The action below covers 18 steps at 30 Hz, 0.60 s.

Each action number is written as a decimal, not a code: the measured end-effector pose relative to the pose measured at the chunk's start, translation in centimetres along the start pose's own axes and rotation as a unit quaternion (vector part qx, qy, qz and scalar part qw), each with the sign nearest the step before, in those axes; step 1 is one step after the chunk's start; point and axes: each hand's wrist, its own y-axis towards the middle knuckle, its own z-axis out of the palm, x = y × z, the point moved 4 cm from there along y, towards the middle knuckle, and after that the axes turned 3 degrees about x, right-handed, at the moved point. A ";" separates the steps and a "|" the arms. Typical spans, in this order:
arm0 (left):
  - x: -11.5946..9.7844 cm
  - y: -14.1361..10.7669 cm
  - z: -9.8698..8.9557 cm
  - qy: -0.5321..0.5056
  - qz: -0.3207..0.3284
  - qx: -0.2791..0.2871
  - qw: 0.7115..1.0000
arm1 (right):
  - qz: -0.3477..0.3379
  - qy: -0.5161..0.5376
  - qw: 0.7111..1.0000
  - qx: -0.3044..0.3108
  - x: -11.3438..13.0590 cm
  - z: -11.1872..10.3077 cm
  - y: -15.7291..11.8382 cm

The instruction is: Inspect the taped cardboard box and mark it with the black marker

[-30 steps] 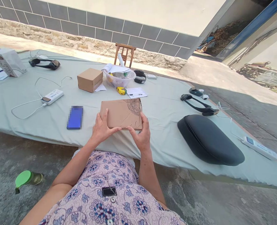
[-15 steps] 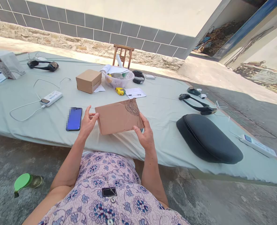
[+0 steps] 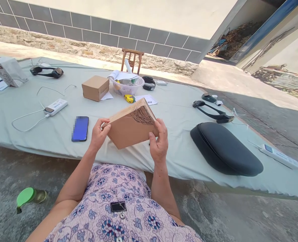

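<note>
Flat carton [image 3: 131, 129] held tilted above the table's [image 3: 179, 111] near edge, between left hand [image 3: 98, 134] and right hand [image 3: 159, 143]. Phone [image 3: 80, 128] just left of it on the table; power bank [image 3: 56, 107] farther left. Behind: small box [image 3: 95, 88], bowl [image 3: 127, 85] to its right, tape measure [image 3: 129, 98] before the bowl. Case [image 3: 226, 149] well to the right, headset [image 3: 213, 112] behind that.

1. flat box [image 3: 131, 129]: matt brown cardboard, dark scribble on one corner
2. table cover [image 3: 176, 114]: pale green cloth, matt, lightly creased
3. phone [image 3: 80, 128]: glossy glass face
4. black case [image 3: 226, 149]: smooth, faint sheen
5. ground [image 3: 239, 215]: rough concrete
</note>
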 end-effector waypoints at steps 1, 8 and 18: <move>0.4 -0.1 0.4 -0.009 -0.011 0.013 1.000 | -0.013 -0.011 1.000 -0.016 0.2 -0.1 0.3; 1.8 -0.9 2.2 0.122 -0.102 0.190 0.969 | -0.055 -0.033 0.997 -0.033 -0.6 1.2 1.7; 2.0 -0.5 1.9 0.165 -0.130 0.191 0.959 | -0.055 -0.029 0.998 -0.002 -1.9 3.5 4.1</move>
